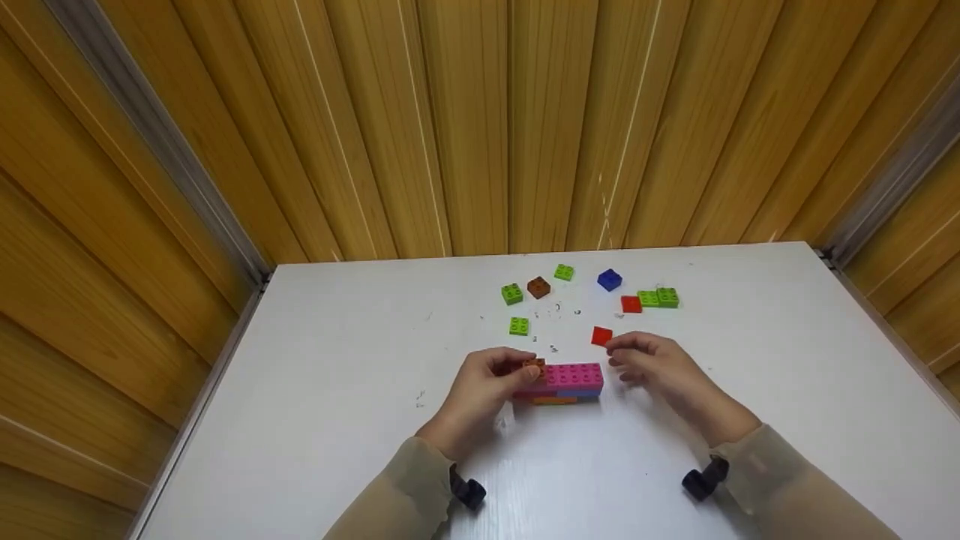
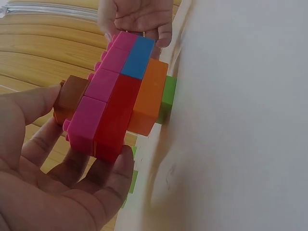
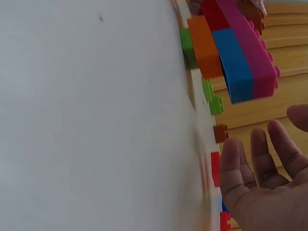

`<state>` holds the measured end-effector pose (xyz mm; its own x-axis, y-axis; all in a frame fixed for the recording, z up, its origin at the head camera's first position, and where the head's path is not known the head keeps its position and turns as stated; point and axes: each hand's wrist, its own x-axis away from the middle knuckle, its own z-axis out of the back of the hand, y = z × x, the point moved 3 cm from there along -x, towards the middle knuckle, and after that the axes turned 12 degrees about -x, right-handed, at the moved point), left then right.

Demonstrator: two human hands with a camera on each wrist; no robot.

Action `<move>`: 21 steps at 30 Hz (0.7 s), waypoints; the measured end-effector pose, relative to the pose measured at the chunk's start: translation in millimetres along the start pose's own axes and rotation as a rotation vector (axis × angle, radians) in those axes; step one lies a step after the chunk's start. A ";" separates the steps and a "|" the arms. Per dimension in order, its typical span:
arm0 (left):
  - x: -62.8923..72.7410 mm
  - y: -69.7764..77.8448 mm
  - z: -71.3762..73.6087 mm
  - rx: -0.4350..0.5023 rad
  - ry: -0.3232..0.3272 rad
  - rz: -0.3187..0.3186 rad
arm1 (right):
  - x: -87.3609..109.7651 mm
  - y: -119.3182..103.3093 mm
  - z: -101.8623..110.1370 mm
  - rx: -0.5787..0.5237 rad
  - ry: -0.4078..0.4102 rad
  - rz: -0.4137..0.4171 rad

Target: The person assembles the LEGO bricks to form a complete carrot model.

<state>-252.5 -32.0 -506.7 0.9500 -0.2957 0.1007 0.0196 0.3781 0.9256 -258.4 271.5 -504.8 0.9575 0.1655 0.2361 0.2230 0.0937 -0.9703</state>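
Observation:
A stack of toy building bricks (image 1: 575, 375) stands on the white table, with pink bricks on top. Blue and red bricks (image 2: 119, 115) make up its middle layer, over an orange brick (image 2: 149, 96) and a green one (image 2: 167, 98). At the left end of the pink layer, my left hand (image 1: 491, 380) pinches a brown brick (image 2: 72, 98) between thumb and index finger. Its other fingers rest against the end of the stack. My right hand (image 1: 660, 367) holds nothing, its fingers loosely bent to the right of the stack. A flat red brick (image 1: 601, 336) lies close by its fingertips.
Beyond the stack lie loose green bricks (image 1: 512, 293), another brown brick (image 1: 538, 287) and a dark blue brick (image 1: 610, 280). Farther right, a red piece (image 1: 631, 304) sits beside two green bricks (image 1: 667, 298). Wood-patterned panels (image 1: 465, 150) rise behind the table.

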 end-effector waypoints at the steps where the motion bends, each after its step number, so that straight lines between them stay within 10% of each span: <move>1: -0.1 0.3 -0.5 0.000 0.000 0.001 | -2.2 -2.4 7.6 0.014 0.024 -0.009; 21: 2.2 -0.9 -0.5 0.017 -0.011 0.033 | -52.7 -26.1 111.0 0.128 0.265 -0.092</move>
<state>-250.3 -32.6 -507.5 0.9464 -0.2931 0.1356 -0.0173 0.3733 0.9276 -334.9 369.3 -486.1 0.9525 -0.1101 0.2840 0.3022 0.2225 -0.9269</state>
